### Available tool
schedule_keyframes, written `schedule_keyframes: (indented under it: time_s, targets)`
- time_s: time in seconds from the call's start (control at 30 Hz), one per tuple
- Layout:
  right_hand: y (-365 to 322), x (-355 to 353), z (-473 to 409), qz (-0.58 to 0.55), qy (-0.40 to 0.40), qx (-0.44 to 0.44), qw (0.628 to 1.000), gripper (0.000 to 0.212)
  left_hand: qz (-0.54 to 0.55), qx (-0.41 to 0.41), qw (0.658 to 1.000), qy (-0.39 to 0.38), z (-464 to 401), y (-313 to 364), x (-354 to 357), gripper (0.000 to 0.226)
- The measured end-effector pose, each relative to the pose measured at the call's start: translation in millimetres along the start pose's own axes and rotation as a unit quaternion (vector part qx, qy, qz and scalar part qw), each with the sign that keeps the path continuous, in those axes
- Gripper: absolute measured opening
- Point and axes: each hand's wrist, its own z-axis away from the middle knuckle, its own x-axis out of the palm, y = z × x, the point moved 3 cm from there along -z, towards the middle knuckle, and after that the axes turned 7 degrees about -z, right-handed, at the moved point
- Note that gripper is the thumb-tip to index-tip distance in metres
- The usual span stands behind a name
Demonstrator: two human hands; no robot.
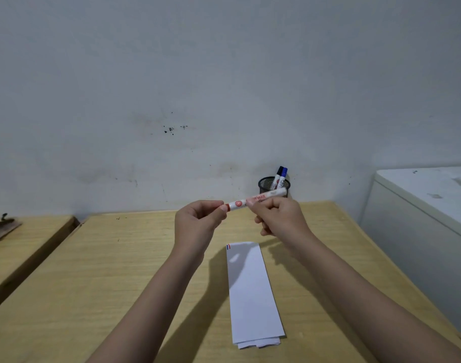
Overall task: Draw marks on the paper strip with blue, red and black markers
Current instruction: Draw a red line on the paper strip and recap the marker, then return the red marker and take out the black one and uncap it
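Note:
A white paper strip [251, 292] lies lengthwise on the wooden table [119, 271], with a short blue mark and a short red mark at its far left corner. Above the strip's far end, both hands hold the red marker [240, 203] level in the air. My right hand [279, 218] grips its white barrel. My left hand [198, 226] pinches the red cap end; I cannot tell whether the cap is on or off. A black mesh pen cup [266, 186] at the wall holds the black marker [278, 174] and the blue marker [283, 175].
A white cabinet [420, 218] stands against the table's right side. A second wooden surface [27, 237] to the left carries a dark object on a small board [0, 226]. The grey wall rises right behind the table.

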Motion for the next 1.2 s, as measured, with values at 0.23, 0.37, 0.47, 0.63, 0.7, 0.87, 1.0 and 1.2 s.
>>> schedule_keyframes:
  time_s: [0.23,0.37,0.47,0.63,0.7,0.87,1.0,1.2]
  targets:
    - [-12.4,-7.0,-17.9,0.280,-0.043,-0.356,0.891,0.016,-0.078,0.050,0.996,-0.017,-13.2,4.8,17.7,0.014]
    - [-16.5,-14.9,-29.5,0.234,-0.086,-0.358,0.900,0.023,-0.083,0.046,0.995,-0.034,-29.3,10.4,32.8,0.019]
    - [-17.0,-24.5,-41.9,0.257,-0.102,-0.367,0.888,0.032,-0.091,0.044,0.993,-0.056,-43.5,11.1,48.1,0.022]
    - [-33.1,-54.9,-74.1,0.197,0.054,-0.369,0.907,0.040,-0.134,0.078,0.986,-0.059,-70.5,9.7,73.0,0.030]
    - [-44.3,-74.0,-92.9,0.118,0.154,-0.344,0.919,0.037,-0.176,0.085,0.979,-0.057,-86.5,3.6,79.2,0.032]
    - [-48.1,-97.8,-139.9,0.087,0.245,-0.272,0.927,0.031,-0.312,0.097,0.942,-0.080,-120.4,-26.0,99.5,0.042]
    - [-22.9,-93.8,-164.4,0.166,0.204,-0.202,0.943,0.028,-0.391,0.142,0.902,-0.111,-133.6,-44.7,120.7,0.048]
    - [12.7,-91.7,-189.4,0.284,0.151,-0.112,0.940,0.015,-0.460,0.152,0.870,-0.090,-145.1,-63.4,130.4,0.052]
